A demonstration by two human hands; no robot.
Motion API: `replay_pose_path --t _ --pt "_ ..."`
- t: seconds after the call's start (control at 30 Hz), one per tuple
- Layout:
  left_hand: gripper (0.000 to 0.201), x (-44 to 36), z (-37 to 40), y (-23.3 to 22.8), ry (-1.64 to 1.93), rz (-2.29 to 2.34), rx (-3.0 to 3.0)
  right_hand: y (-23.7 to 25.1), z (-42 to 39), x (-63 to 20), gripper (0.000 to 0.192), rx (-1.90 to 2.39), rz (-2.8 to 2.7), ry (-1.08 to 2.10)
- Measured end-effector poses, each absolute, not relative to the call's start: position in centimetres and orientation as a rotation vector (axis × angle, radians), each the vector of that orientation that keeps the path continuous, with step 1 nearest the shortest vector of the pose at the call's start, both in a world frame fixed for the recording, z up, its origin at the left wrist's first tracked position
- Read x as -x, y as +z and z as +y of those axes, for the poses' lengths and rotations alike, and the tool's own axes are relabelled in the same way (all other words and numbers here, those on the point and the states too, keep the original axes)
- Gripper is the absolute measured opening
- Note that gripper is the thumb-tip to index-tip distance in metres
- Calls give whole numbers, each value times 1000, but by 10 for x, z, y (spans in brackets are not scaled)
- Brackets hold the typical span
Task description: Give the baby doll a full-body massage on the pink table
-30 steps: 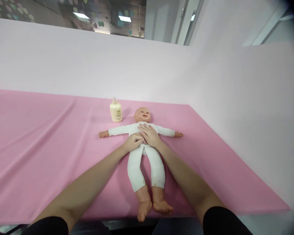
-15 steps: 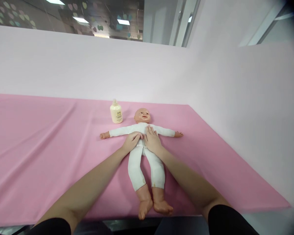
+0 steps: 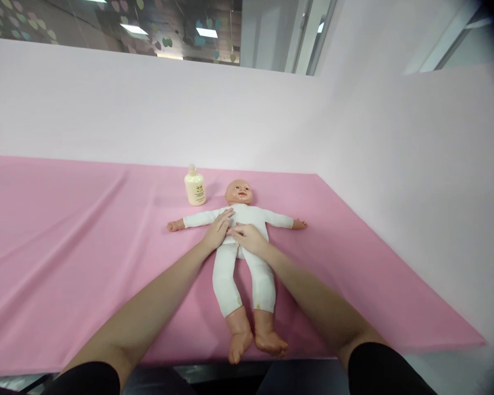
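Note:
A baby doll [image 3: 264,280] with a white cloth body lies on its back, arms stretched out to both sides and feet toward me. My left hand [image 3: 218,230] rests on the left side of its torso, fingers extended up toward the chest. Lower on the belly, my right hand [image 3: 249,237] lies flat with its fingers pointing left, the tips close to or touching my left hand. Neither hand grasps anything. Beside the doll's head, at the left, stands a cream-coloured bottle [image 3: 195,189] with a pale cap and dark print.
A pink cloth [image 3: 86,247] with some creases covers the table. Behind it rises a white wall [image 3: 148,109] with a window [image 3: 168,33] above, and another white wall [image 3: 395,153] borders the right side. The table's front edge is close to my body.
My left hand has slid up the doll's left side and its fingers have straightened. My right hand has moved down from the chest and turned so its fingers point left.

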State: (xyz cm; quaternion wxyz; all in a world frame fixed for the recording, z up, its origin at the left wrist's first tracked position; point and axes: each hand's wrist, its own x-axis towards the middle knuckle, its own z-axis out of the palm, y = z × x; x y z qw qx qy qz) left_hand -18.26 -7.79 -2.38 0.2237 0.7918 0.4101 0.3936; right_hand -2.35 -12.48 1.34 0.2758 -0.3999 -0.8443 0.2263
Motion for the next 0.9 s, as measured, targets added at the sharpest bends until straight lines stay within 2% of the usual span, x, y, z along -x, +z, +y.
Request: replay_pose_path --t 0.1,0.17,0.27,0.37,0.63,0.9 --pt "49 187 -75 -24 969 1284 -2275 7 -109 5 40 1100 -2081 491" --pt "49 190 -74 -23 873 1391 -2327 2 -101 -6 47 1231 -2096 386" --pt "51 192 -73 -21 758 1530 -2367 -6 -91 -18 57 1447 -2069 369" --pt "53 193 -74 -18 689 1648 -2363 -13 -81 -30 59 1545 -2004 362" --pt "50 203 -76 -14 617 1936 -2408 -14 -73 -56 39 1724 -2050 -6" --pt "41 222 -69 -18 736 2081 -2432 -15 -76 -71 38 1944 -1937 -137"
